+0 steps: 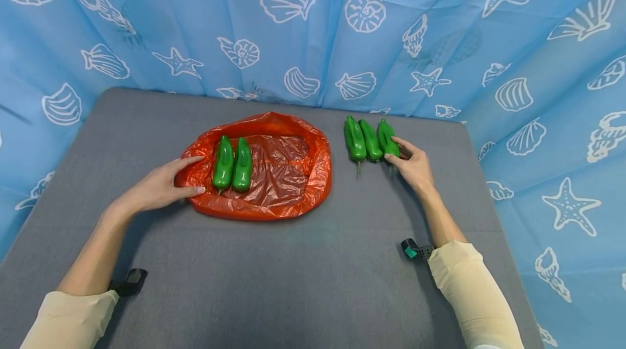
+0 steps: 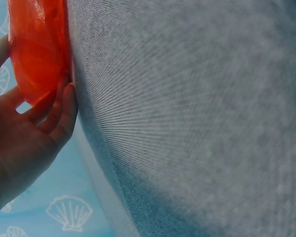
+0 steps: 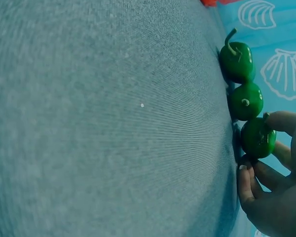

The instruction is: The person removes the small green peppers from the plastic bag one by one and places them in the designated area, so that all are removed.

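Red plastic bag [image 1: 320, 175] holds two peppers [image 1: 223, 164]; the left hand [image 1: 161, 187] cups its left side, fingers parted. Right of the bag, the right hand [image 1: 415, 168], half-closed, pinches the outermost pepper [image 1: 386, 136]; a loose pinch could drop it onto its neighbours [image 1: 355, 141].

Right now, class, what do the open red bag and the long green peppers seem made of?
The open red bag: probably thin, glossy plastic film, crinkled and translucent.
The long green peppers: smooth, glossy, with highlights; real vegetable or moulded plastic, unclear.
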`<state>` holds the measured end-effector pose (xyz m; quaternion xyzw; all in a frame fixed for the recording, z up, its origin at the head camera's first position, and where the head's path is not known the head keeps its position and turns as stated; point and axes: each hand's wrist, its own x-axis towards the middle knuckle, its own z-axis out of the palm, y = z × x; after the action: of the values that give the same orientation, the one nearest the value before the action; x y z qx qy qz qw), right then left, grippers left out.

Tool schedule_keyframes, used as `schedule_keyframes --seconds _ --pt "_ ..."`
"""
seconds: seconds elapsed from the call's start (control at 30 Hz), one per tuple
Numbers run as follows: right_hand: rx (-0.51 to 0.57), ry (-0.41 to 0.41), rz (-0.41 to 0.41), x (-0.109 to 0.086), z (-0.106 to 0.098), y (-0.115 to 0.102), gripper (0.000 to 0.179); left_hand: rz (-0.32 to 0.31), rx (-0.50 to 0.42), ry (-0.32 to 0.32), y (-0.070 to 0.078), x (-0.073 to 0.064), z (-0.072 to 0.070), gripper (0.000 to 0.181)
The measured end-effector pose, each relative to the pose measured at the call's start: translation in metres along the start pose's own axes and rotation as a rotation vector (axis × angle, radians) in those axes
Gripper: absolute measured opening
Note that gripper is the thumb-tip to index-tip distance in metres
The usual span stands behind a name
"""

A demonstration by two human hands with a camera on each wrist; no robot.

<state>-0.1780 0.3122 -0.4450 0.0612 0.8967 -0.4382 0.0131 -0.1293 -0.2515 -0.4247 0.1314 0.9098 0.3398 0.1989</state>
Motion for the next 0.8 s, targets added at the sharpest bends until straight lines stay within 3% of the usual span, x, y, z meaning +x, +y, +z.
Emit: schedule_keyframes --seconds 0.3,0.57,0.8 --pt "-0.036 -0.012 -0.004 0.0020 0.0002 0.0041 0.060 -0.007 0.005 -0.001 0.0020 0.0001 0.0006 0.085" --pt "-0.004 -0.030 -0.018 0.0018 -0.0013 0.0054 0.064 0.000 0.004 -0.001 0.0011 0.0007 0.0014 0.083" --pt "0.041 0.027 -0.082 0.0014 0.0030 0.0046 0.062 0.004 -0.002 -0.007 0.0018 0.0013 0.0009 0.082"
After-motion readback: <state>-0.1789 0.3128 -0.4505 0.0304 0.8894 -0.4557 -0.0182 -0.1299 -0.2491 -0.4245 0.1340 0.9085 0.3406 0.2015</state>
